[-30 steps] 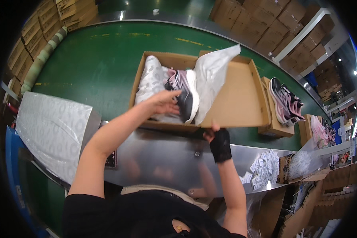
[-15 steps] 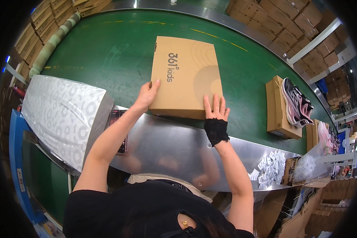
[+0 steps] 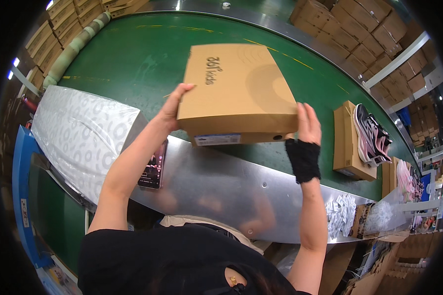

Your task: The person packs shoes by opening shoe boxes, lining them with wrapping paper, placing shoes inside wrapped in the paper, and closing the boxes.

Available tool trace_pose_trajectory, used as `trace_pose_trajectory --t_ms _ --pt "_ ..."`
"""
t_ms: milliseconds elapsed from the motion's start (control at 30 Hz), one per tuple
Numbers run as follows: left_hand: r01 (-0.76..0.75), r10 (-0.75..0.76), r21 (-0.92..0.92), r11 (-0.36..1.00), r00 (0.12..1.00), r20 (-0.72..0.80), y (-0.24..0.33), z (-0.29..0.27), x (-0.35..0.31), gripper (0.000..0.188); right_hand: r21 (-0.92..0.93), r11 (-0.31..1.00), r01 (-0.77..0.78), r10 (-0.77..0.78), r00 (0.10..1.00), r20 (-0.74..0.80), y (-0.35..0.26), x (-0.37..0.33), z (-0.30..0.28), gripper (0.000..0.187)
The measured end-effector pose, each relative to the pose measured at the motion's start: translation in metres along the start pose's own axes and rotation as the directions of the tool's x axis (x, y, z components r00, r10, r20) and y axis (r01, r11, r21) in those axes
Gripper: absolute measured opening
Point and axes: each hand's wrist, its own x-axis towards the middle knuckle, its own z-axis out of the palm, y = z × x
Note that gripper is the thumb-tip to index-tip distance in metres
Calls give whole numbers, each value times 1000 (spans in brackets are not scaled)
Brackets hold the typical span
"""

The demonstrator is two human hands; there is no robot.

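A closed brown cardboard shoebox [image 3: 236, 83] is gripped between my two hands above the green belt [image 3: 147, 64]. Its near side is tipped up, showing a label [image 3: 217, 139] on that face. My left hand [image 3: 174, 105] clasps the box's left edge, thumb on the lid. On the opposite side, my right hand [image 3: 307, 125], with a black wristband, presses against the near right corner. Part of its fingers is hidden behind the box. A phone [image 3: 155, 167] with a lit screen lies beside my left forearm on the metal ledge [image 3: 206, 182].
White patterned wrapping paper [image 3: 83, 123] is stacked at the left. To the right, black and pink sneakers [image 3: 371, 135] rest on another shoebox [image 3: 347, 142]. Small white packets [image 3: 340, 214] lie in a pile on the ledge. Cartons [image 3: 364, 34] are stacked at the far right.
The shoebox has been lifted and tilted, so its near face with the label now shows. My right hand has moved from the lid's front edge to the box's right side.
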Motion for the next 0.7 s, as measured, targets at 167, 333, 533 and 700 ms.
trace_pose_trajectory --t_ms 167,333,533,700 --pt "-435 444 90 896 878 -180 57 -64 -69 41 114 888 -446 446 895 28 125 -80 -22 43" --pt "-743 742 54 667 657 -133 98 -141 -211 40 592 180 -786 932 329 155 262 -172 -51 31" --pt "-811 440 157 563 133 -888 86 -116 -292 57 776 -253 -578 922 98 373 312 -167 -64 40" --pt "-846 266 227 482 -106 -958 70 -158 -316 74 870 -331 -365 860 264 437 355 -173 -33 29"
